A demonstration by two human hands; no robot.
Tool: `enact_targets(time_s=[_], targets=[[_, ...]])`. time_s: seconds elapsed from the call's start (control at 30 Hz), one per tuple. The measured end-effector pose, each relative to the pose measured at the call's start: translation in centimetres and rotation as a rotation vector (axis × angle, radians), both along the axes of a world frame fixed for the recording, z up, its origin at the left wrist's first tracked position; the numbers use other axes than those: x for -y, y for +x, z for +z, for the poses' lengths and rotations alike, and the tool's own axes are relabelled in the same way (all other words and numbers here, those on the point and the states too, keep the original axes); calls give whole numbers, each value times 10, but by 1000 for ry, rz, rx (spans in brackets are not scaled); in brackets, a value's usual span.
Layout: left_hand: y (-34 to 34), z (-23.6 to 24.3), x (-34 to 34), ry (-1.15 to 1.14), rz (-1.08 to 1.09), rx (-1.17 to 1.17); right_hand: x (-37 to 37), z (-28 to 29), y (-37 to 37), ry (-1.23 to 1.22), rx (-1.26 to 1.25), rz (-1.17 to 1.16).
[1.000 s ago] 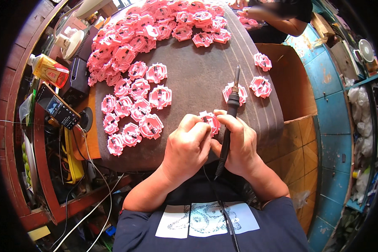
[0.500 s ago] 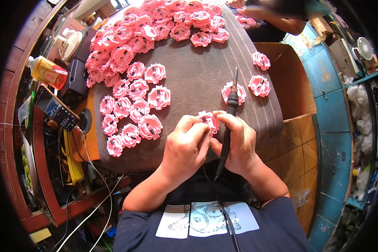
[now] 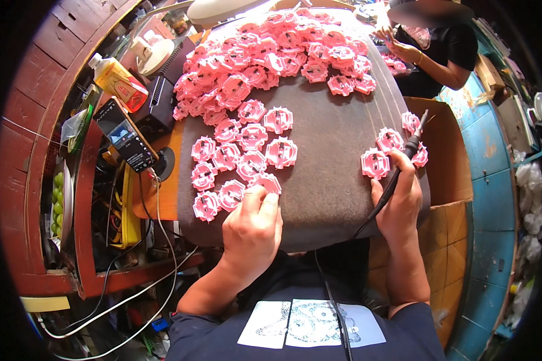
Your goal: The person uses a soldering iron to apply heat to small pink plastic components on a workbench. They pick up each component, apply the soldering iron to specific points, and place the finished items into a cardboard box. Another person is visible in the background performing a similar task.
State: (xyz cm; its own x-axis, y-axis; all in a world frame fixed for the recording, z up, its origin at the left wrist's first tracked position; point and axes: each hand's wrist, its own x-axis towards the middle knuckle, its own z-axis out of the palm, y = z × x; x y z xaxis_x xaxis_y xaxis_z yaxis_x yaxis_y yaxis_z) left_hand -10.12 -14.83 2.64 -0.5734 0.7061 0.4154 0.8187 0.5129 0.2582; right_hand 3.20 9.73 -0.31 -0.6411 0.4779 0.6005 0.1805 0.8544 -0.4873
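My left hand (image 3: 252, 221) is closed, fingertips pinched on a pink plastic part (image 3: 267, 182) at the near right corner of a loose group on the table. My right hand (image 3: 401, 195) grips a soldering iron (image 3: 412, 146), its metal tip pointing up and away to the right. The right thumb and forefinger also reach the near edge of another pink plastic part (image 3: 375, 163), which lies flat on the mat. Close behind that one sits a second pink part (image 3: 390, 139), and others are partly hidden by the iron.
A large heap of pink parts (image 3: 235, 90) covers the far left of the dark mat (image 3: 331, 180). At left stand a phone (image 3: 125, 133) and a yellow-orange bottle (image 3: 119, 81). A cardboard box (image 3: 448, 156) is right of the table. Another person's hands (image 3: 403, 51) work at the far right.
My hands have moved apart: the left to the grouped parts, the right, with the soldering iron, to the parts at the right. The part between them has left the middle. The view has shifted.
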Motion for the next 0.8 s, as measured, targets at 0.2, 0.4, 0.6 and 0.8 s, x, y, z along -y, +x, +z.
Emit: enact_targets(time_s=[0.2, 0.4, 0.6, 0.8], targets=[[1, -6, -9, 126, -128, 9, 8, -7, 11, 44, -197, 84], [-5, 1, -7, 22, -7, 16, 20, -28, 20, -21, -298, 178], [4, -11, -15, 163, -285, 30, 23, -24, 19, -35, -300, 256], [-8, -9, -32, 76, -525, 35, 29, -3, 1, -104, -138, 396]])
